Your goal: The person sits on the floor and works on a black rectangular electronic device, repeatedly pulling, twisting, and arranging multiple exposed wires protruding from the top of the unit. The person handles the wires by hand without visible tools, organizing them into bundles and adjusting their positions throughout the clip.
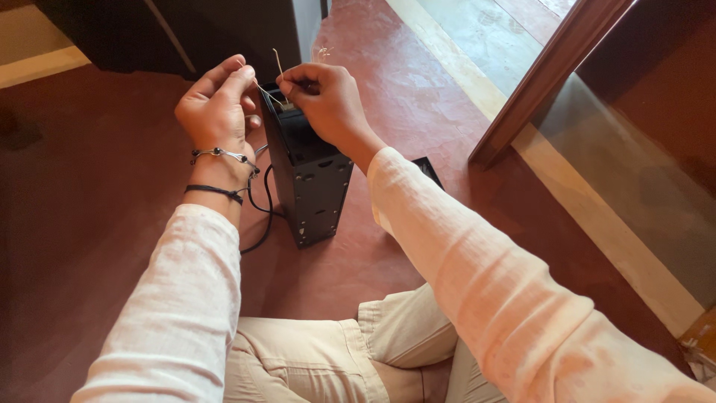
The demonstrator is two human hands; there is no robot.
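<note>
Hands pinching thin wire (270, 95), atop black box (309, 179)

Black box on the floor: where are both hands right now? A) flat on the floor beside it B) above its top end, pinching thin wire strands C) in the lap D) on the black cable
B: the left hand and right hand both pinch thin wire strands above the black box.

I sit on a reddish-brown floor (418, 97), smooth and a little mottled. A tall black metal box (309, 186) stands upright on it just in front of my knees. A black cable (261, 216) curls on the floor at the box's left side. A flat black piece (429, 170) lies behind my right sleeve. To the right, a pale strip (597, 224) borders the red.
</note>
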